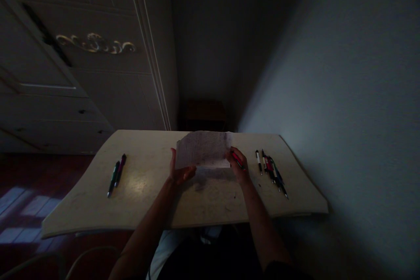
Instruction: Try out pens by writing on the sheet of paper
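Observation:
A pale sheet of paper is held up above the table, its top edge uneven and slightly curved. My left hand supports its lower left corner, the thumb showing beside the left edge and the fingers curled below it; part of this hand is hidden behind the sheet. At the right edge, my right hand pinches the paper and also has a red and black pen in its fingers.
The white table bears two pens at the left and a cluster of several pens at the right. A wall rises to the right, a cabinet at the left. Beyond the table stands a dark brown piece of furniture.

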The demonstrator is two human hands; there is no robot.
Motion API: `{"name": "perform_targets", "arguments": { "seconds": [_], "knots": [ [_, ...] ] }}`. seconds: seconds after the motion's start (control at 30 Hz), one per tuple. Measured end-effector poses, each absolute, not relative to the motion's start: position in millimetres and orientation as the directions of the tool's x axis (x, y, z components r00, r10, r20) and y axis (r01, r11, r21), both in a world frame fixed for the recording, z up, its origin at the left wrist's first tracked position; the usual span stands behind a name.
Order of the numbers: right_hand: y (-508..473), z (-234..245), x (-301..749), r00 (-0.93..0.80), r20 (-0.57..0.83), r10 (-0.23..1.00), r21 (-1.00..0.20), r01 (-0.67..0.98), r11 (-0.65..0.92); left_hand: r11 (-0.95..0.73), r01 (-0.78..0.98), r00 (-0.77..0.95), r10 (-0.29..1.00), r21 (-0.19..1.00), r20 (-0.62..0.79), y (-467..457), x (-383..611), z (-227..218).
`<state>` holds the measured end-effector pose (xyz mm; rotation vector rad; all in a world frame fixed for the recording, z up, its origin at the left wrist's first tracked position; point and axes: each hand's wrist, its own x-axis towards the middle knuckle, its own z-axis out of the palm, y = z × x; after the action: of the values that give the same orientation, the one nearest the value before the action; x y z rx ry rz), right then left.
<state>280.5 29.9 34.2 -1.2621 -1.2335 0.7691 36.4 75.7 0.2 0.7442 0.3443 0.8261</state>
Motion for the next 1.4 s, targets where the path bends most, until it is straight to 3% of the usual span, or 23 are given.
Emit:
{"name": "perform_targets", "arguments": {
  "seconds": [0.1,0.23,0.37,0.57,0.67,0.83,0.97,1.03,1.2,1.4],
  "knots": [
    [32.1,43.2,296.6,0.154,0.252,0.956,-0.948,0.239,0.211,0.588,-0.562,0.753,0.654,0.582,0.067,81.9,28.2,5.4],
    [36.1,63.3,312.0,0.020,0.325,0.946,-0.882,0.367,0.295,0.590,-0.621,0.724,0.684,0.516,0.090,84.9,23.0,16.7],
    [43.1,79.9,319.7,-0.094,0.327,0.940,-0.823,0.460,0.333,0.596,-0.560,0.767,0.636,0.575,0.088,84.3,16.2,16.5],
    [50.5,99.0,324.9,-0.136,0.341,0.930,-0.803,0.473,0.364,0.541,-0.480,0.828,0.540,0.690,0.153,84.5,10.0,10.7],
    [53.6,102.9,321.3,-0.242,0.324,0.915,-0.769,0.497,0.403,0.495,-0.464,0.813,0.567,0.734,0.132,84.7,14.8,8.5],
    [65.0,86.2,304.7,-0.352,0.253,0.901,-0.732,0.539,0.416,0.407,-0.319,0.733,0.678,0.856,-0.049,81.9,23.0,2.6],
    [72.6,61.1,290.3,-0.316,0.191,0.929,-0.773,0.535,0.341,0.421,-0.270,0.609,0.771,0.866,-0.186,76.4,25.8,-0.6],
    [73.3,49.7,285.6,-0.234,0.227,0.945,-0.810,0.493,0.317,0.418,-0.258,0.573,0.792,0.871,-0.210,74.3,29.0,0.2],
    [61.1,33.3,283.1,-0.026,0.407,0.913,-0.822,0.424,0.379,0.340,-0.184,0.501,0.840,0.922,-0.209,74.2,40.7,8.0],
    [31.0,27.6,284.4,0.020,0.335,0.942,-0.887,0.342,0.309,0.143,-0.085,0.254,0.960,0.986,-0.117,68.1,45.8,16.5]
  ]
}}
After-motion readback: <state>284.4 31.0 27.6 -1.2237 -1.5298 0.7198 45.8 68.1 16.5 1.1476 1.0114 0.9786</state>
